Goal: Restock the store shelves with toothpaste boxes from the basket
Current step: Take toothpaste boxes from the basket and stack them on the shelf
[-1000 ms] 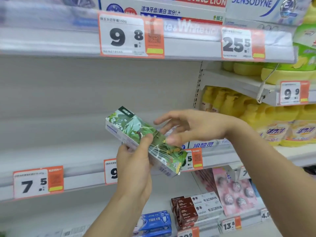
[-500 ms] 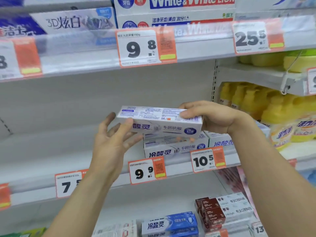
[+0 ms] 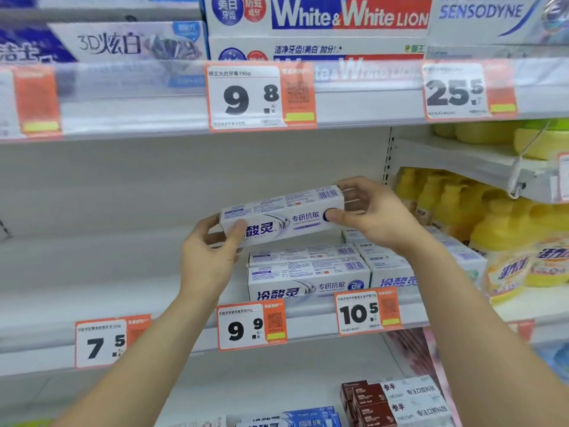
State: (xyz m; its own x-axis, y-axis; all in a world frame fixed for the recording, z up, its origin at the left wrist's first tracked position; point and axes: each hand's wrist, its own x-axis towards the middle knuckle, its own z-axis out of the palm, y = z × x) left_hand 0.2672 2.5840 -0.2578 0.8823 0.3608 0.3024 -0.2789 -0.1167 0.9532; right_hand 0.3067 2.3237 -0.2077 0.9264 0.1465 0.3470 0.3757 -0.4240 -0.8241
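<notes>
Between both hands, left hand (image 3: 212, 257) and right hand (image 3: 374, 215) gripping its ends: toothpaste box (image 3: 281, 215).

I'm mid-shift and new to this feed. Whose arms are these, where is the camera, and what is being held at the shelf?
There is no machine here: the arms belong to a person, and the single camera sits on their head, looking forward and down, so you see what they see. The left hand and the right hand each grip one end of a white toothpaste box, held level in the air just above a stack of matching boxes on the middle shelf. Below that stack hangs a 9.9 price tag, with a 10.5 tag to its right. Yellow bottles fill the next bay on the right. The basket is not in view.
</notes>
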